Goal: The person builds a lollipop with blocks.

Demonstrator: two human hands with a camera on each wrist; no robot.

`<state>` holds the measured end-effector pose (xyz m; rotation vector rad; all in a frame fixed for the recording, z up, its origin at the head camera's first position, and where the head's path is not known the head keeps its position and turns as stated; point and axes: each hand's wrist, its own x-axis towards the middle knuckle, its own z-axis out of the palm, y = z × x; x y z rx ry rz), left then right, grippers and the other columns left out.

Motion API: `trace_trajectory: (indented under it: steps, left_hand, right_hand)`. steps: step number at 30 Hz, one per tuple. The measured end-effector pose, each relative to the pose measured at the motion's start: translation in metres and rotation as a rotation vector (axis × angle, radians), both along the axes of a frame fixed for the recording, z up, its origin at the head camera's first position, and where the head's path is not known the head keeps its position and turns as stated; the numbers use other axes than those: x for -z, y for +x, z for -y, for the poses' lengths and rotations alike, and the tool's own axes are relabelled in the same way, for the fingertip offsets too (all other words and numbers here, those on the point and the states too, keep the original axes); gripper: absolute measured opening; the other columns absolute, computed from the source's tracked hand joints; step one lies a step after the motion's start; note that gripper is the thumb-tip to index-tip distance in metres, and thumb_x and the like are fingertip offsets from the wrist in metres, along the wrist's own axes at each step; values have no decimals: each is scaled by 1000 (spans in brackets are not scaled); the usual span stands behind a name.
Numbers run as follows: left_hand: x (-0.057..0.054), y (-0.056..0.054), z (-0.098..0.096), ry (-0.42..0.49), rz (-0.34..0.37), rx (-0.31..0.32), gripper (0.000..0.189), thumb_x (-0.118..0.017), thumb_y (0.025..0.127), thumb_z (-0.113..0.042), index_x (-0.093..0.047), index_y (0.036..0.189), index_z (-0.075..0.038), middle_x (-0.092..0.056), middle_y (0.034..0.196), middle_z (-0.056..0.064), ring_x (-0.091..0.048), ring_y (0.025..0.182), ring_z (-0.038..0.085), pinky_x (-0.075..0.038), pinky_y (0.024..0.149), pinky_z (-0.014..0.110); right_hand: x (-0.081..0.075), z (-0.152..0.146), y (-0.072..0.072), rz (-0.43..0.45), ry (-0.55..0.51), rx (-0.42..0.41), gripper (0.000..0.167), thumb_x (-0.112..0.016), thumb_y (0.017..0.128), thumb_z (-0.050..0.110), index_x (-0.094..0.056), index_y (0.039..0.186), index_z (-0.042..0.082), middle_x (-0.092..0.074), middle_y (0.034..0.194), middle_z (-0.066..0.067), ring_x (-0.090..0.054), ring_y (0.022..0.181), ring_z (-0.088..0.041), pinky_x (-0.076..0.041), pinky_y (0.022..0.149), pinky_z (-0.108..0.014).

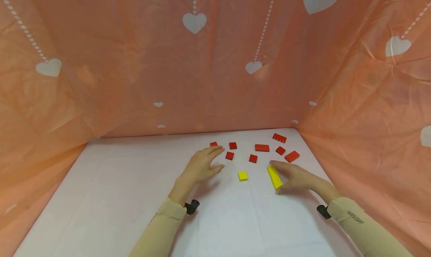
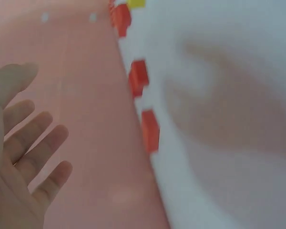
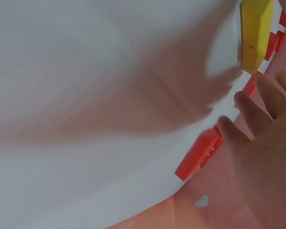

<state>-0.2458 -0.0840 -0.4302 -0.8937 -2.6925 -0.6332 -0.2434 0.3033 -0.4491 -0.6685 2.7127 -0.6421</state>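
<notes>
A long yellow block (image 1: 274,177) lies on the white table near my right hand (image 1: 296,176). In the head view my thumb and index fingertip stand at its two ends. The right wrist view shows the yellow block (image 3: 255,36) beside the fingertips, with a gap between. My left hand (image 1: 200,165) hovers over the table, fingers loosely spread and holding nothing; the left wrist view has its fingers (image 2: 43,148) clear of the red blocks (image 2: 139,76). A small yellow square block (image 1: 242,176) lies between both hands. One red block (image 1: 213,144) is partly hidden behind my left fingers.
Small red blocks (image 1: 233,146) and longer red blocks (image 1: 262,148) lie scattered beyond the hands. A red block with white dots (image 1: 279,138) sits near the table's back right corner. Orange cloth (image 1: 202,81) with white hearts encloses the table at the back and sides.
</notes>
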Motion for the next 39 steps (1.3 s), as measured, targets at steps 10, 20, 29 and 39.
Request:
trace_trajectory:
  steps: [10, 20, 29, 39]
  left_hand:
    - [20, -17, -50, -160, 152, 191, 45, -70, 99, -23, -64, 142, -14, -62, 144, 2, -59, 133, 21, -49, 110, 40]
    - [32, -21, -66, -246, 188, 235, 30, -77, 96, -24, -75, 125, -17, -70, 125, -4, -66, 113, 13, -52, 101, 26]
    - [37, -19, -71, -255, 233, 225, 23, -79, 95, -23, -78, 117, -16, -72, 117, -6, -65, 100, 9, -53, 93, 22]
    - [34, -18, -76, -245, 245, 206, 17, -79, 95, -21, -77, 110, -14, -72, 112, -4, -65, 97, 10, -54, 93, 21]
  right_hand:
    - [7, -1, 3, -20, 6, -15, 86, -89, 81, 35, -51, 154, 10, -47, 159, -15, -40, 146, -44, -38, 113, -67]
    - [7, 1, 4, -46, 18, -27, 80, -89, 82, 32, -54, 151, 8, -48, 157, -16, -42, 144, -44, -41, 112, -65]
    - [8, 1, 6, -24, 12, -9, 81, -90, 82, 32, -55, 150, 7, -49, 156, -16, -43, 144, -44, -41, 112, -65]
    - [8, 1, 6, -38, 16, -11, 82, -91, 80, 33, -56, 149, 6, -51, 154, -17, -45, 142, -43, -44, 111, -62]
